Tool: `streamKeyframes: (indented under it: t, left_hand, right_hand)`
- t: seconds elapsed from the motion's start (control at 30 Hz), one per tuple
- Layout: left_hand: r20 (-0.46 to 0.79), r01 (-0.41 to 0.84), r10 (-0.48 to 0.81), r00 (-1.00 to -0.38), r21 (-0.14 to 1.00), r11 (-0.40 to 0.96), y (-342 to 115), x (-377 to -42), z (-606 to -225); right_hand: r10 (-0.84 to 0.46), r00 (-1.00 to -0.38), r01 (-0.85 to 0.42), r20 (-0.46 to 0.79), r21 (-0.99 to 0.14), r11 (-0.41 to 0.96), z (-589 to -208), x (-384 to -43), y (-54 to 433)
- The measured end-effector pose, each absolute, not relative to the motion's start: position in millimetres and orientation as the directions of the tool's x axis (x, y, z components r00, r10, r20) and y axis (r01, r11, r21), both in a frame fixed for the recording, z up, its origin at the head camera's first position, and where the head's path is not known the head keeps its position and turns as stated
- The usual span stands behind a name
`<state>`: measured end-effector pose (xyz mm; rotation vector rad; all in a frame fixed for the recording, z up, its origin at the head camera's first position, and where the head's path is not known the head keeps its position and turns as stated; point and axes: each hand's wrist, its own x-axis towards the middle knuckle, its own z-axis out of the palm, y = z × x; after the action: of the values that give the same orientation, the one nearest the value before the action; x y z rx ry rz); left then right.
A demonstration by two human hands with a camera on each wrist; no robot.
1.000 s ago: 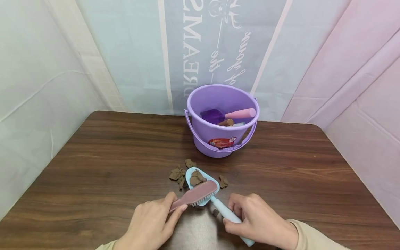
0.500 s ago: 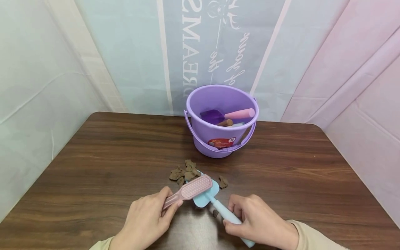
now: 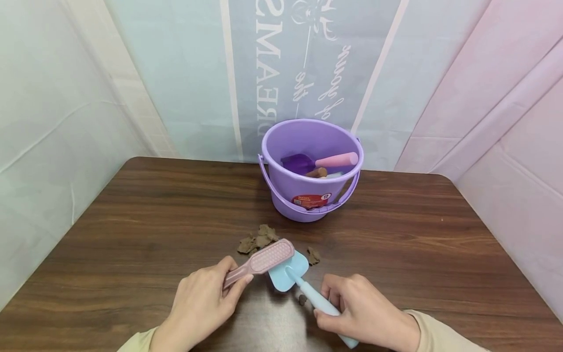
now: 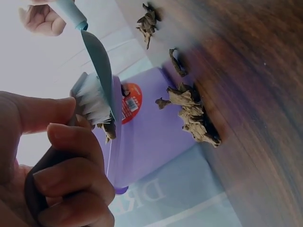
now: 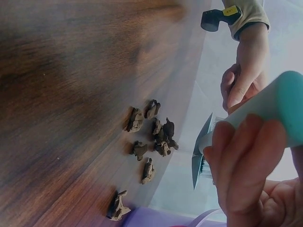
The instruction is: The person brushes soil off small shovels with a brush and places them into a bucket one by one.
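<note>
My left hand [image 3: 200, 296] grips a pink brush [image 3: 271, 257] by its handle, patterned back upward. Its white bristles [image 4: 93, 100] meet the blade of a light blue toy shovel [image 3: 290, 275] in the left wrist view. With my right hand [image 3: 365, 308] I hold that shovel by its handle, blade pointing away and raised off the table. Brown crumbly clumps [image 3: 266, 235] lie around the blade's far-left end, partly hidden by the brush. A brown bit [image 4: 109, 130] shows at the blade's tip. Other pieces [image 3: 313, 255] lie right of the blade and under the shovel handle.
A purple bucket [image 3: 286, 190] with its handle down stands behind the clumps. Inside it are a purple shovel with a pink handle [image 3: 337, 160] and a brown handle [image 3: 317, 172]. Fabric curtains [image 3: 184, 88] enclose the wooden table [image 3: 154, 220] at the back and sides.
The brush has swept left and away over the blade, turning its back upward. The clump that lay on the blade has shifted to its far-left end. My right hand stays put.
</note>
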<state>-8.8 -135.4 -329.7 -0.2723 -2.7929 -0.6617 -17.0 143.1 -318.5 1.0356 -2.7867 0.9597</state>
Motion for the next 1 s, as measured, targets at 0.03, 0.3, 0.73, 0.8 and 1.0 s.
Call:
streamKeyframes:
  t: [0.03, 0.3, 0.73, 0.8, 1.0]
  left_hand:
    - [0.296, 0.240, 0.120, -0.948, 0.413, 0.878, -136, -9, -329]
    - [0.293, 0.226, 0.104, -0.950, 0.420, 0.879, -136, -8, -328]
    - [0.279, 0.179, 0.053, -0.959, 0.448, 0.876, -144, -9, -325]
    - [0.300, 0.185, 0.053, -0.952, 0.431, 0.883, -145, -9, -325]
    - [0.317, 0.165, 0.031, -0.948, 0.408, 0.898, -150, -12, -327]
  right_hand:
    - [-0.586, -0.780, -0.597, 0.220, -0.542, 0.591, -318, -17, 143]
    - [-0.588, -0.778, -0.599, 0.221, -0.544, 0.588, -317, -17, 143]
    - [-0.584, -0.782, -0.592, 0.218, -0.555, 0.585, -316, -13, 145]
    - [-0.585, -0.780, -0.593, 0.221, -0.559, 0.580, -316, -12, 145]
    - [-0.588, -0.774, -0.603, 0.235, -0.558, 0.570, -315, -11, 146]
